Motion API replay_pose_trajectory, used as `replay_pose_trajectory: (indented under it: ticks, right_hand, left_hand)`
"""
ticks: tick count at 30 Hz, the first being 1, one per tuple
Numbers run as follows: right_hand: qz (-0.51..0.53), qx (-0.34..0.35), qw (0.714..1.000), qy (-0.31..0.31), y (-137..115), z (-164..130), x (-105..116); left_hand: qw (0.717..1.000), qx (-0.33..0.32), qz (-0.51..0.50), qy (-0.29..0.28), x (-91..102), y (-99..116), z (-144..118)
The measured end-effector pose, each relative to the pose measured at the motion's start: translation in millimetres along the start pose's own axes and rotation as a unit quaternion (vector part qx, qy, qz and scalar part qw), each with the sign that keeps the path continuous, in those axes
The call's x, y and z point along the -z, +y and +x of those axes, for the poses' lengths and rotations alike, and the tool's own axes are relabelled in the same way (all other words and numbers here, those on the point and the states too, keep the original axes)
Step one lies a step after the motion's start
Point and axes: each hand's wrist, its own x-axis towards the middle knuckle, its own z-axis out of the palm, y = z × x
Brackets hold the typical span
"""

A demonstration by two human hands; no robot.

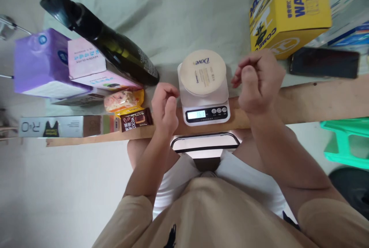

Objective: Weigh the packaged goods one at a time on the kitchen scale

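Note:
A white digital kitchen scale [186, 115] sits at the table's near edge, its lit display showing digits that look like 761. On its platform rests a round cream-coloured Dove tub [203, 72], lid up, the lettering turned away from me. My left hand [165, 107] is just left of the scale, fingers curled in and thumb on top, with nothing visible in it. To the right of the scale, my right hand [260, 80] is also loosely closed, apart from the tub. Neither hand is seen gripping the tub or the scale.
At left stand a dark spray bottle [115, 44], a pink box [86, 61], a purple pack [40, 63], snack packets [135, 120] and a long narrow box [57, 126]. At right are a yellow box [291, 13], a phone [324, 62] and a green stool [340, 140].

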Motion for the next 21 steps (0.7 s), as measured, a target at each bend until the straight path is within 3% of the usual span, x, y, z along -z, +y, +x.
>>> replay_pose_trajectory:
  ticks: [5, 10, 14, 21]
  right_hand:
    - [-0.014, -0.038, 0.998, -0.056, -15.6, -4.5, -10.7]
    - [0.015, -0.085, 0.990, -0.114, -27.6, -7.9, -14.1]
    - [0.045, -0.109, 0.987, -0.113, -35.1, -10.2, -17.8]
    - [0.021, -0.135, 0.987, -0.086, -45.7, -2.5, -24.2]
  left_hand:
    - [0.999, 0.035, -0.007, 0.037, -7.9, 6.1, -3.9]
    - [0.991, 0.128, -0.004, -0.046, -18.2, 41.1, -12.0]
    - [0.982, 0.171, -0.027, -0.076, -24.5, 61.2, -13.2]
    - [0.986, 0.161, -0.002, -0.040, -39.1, 75.3, -15.8]
